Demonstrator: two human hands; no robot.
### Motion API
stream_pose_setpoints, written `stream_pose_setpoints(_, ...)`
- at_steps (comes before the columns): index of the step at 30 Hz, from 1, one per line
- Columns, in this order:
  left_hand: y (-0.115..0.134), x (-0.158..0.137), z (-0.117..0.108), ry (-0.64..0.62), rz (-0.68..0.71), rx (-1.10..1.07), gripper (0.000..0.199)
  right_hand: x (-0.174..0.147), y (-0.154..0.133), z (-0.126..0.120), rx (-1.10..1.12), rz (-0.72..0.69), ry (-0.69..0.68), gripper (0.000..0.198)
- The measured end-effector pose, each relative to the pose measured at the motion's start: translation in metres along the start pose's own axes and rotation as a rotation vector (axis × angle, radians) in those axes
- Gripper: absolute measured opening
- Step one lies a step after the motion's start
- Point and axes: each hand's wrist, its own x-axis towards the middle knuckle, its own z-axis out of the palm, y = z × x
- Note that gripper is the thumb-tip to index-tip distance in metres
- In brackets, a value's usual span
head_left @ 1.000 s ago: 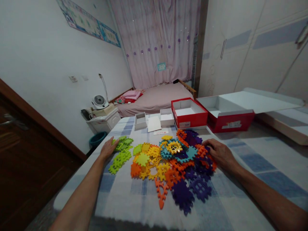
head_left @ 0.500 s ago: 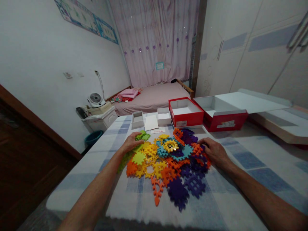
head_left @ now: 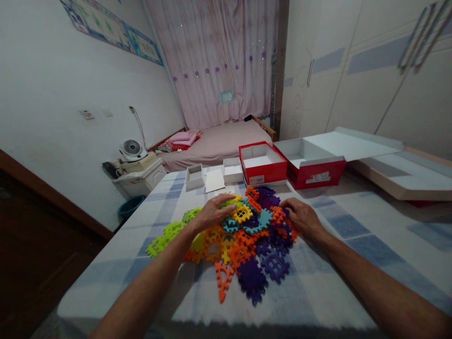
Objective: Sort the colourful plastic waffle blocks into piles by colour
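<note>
A heap of notched plastic building pieces [head_left: 249, 238] in yellow, orange, blue and purple lies on the table. Over its upper left part reaches my left hand [head_left: 213, 212], palm down, with a light green piece [head_left: 229, 204] between thumb and fingers. The hand covers part of the heap. Several green pieces [head_left: 169, 233] spread out left of the heap, partly behind my forearm. My right hand [head_left: 300, 215] rests at the heap's right edge, loosely curved with thumb and fingers apart, beside orange pieces [head_left: 278, 215] and purple ones. An orange triangular piece [head_left: 223, 278] and a dark purple piece [head_left: 252, 280] lie in front.
Behind the heap stand two small white boxes [head_left: 194, 179], a white card [head_left: 214, 181] and an open red box [head_left: 268, 172]. A larger red box [head_left: 318, 174] with its flap raised is right of these. A checked cloth [head_left: 374, 254] covers the table.
My left hand has moved right over the heap, with the green piece between its fingers. The green pieces at the left now show more. My right hand stays at the heap's edge; the view has shifted slightly.
</note>
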Motion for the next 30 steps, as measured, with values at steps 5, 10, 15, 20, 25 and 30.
stream_pose_setpoints(5, -0.028, -0.058, -0.035, 0.251, -0.083, 0.11, 0.067, 0.0, 0.0, 0.0, -0.014, -0.005, 0.005, 0.024)
stream_pose_setpoints(10, -0.108, -0.14, -0.05, 0.408, -0.485, 0.268, 0.087, 0.001, -0.001, 0.0, -0.033, 0.003, 0.018, 0.025)
stream_pose_setpoints(15, -0.107, -0.164, -0.034, 0.301, -0.364, 0.308, 0.092, 0.001, 0.0, 0.001, -0.04, -0.007, -0.001, 0.025)
stream_pose_setpoints(20, -0.079, -0.14, -0.016, 0.24, -0.263, 0.246, 0.098, 0.001, 0.002, 0.001, -0.047, -0.007, -0.004, 0.025)
stream_pose_setpoints(25, -0.07, -0.124, 0.0, 0.344, -0.197, 0.257, 0.082, 0.001, 0.002, 0.001, -0.034, -0.022, 0.008, 0.024)
stream_pose_setpoints(30, -0.052, -0.107, 0.01, 0.482, -0.11, 0.216, 0.045, 0.001, 0.0, 0.0, -0.032, -0.016, 0.015, 0.025)
